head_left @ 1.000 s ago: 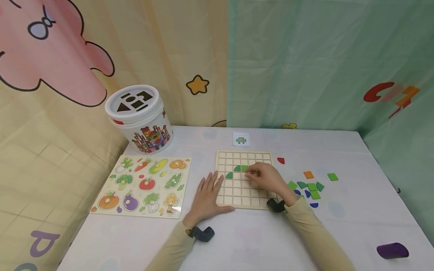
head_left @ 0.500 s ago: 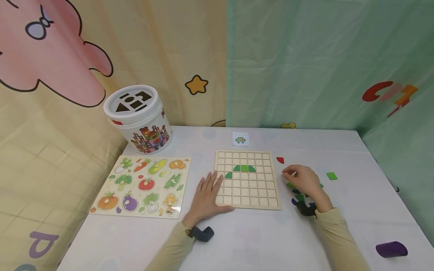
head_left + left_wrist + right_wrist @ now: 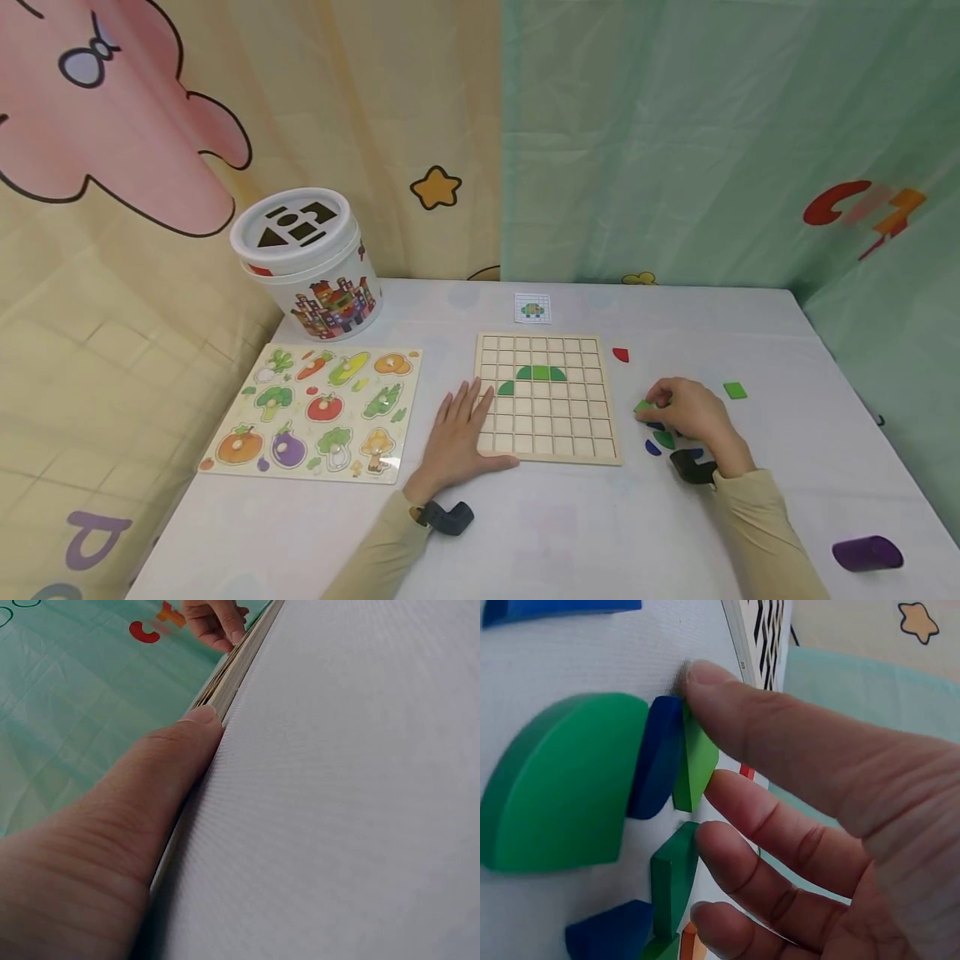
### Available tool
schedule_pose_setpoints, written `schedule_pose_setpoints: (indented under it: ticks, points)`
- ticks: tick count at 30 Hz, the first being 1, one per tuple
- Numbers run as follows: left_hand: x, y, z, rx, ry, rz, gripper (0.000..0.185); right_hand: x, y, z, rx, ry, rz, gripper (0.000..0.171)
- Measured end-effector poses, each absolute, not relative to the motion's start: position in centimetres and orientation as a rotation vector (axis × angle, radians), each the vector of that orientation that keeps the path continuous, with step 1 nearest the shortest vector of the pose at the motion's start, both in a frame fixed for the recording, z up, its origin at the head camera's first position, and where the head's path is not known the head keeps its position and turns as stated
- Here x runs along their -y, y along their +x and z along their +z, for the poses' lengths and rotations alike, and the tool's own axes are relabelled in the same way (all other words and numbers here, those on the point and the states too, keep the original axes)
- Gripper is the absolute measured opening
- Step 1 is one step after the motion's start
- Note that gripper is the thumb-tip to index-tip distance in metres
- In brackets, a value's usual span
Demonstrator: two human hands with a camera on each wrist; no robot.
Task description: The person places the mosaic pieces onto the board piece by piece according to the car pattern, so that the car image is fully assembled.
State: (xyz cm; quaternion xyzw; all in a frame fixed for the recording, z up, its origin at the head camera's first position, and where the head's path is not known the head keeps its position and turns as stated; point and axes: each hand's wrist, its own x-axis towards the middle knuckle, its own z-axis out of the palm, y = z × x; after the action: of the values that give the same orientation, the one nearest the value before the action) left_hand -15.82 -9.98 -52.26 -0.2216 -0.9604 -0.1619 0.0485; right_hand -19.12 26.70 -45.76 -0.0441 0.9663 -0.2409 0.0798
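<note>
My left hand [image 3: 456,442] lies spread at the left front corner of a wooden grid board [image 3: 577,429]. Its fingers rest on the board's left side, and the left wrist view shows the thumb [image 3: 165,761] along the front edge. Set in the grid are three dark green quarter-circle tiles [image 3: 506,388] and a light green square tile [image 3: 541,372]. To the right of the board, my right hand [image 3: 693,412] pinches another light green square tile [image 3: 697,757] between thumb and index finger. Beside it lie a blue half-round tile [image 3: 658,757] and a dark green quarter-circle tile [image 3: 562,787].
A small pattern card [image 3: 532,308] lies behind the board, a red tile [image 3: 621,355] and a loose green square [image 3: 735,390] to its right. On the left are a vegetable puzzle board [image 3: 345,450] and a lidded bucket [image 3: 315,275]. A purple object [image 3: 867,553] lies front right.
My right hand has left the grid, where a dark green quarter-circle now shows right of the square, and moved right to the loose tiles, its fingers on a light green square. My left hand stays put.
</note>
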Motion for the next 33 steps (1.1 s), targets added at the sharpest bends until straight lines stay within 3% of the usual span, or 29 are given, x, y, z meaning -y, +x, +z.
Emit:
schedule_pose_setpoints:
  ticks: [21, 33]
  points:
    - [10.0, -15.8, -52.3, 2.907, -0.684, -0.505, 0.111, -26.1, -20.3, -46.6, -2.914, -0.104, -0.794, 0.024]
    - [9.9, -15.8, -52.0, 2.926, -0.674, -0.522, 0.111, -24.1, -19.6, -46.4, -3.04, -0.273, -0.896, 0.014]
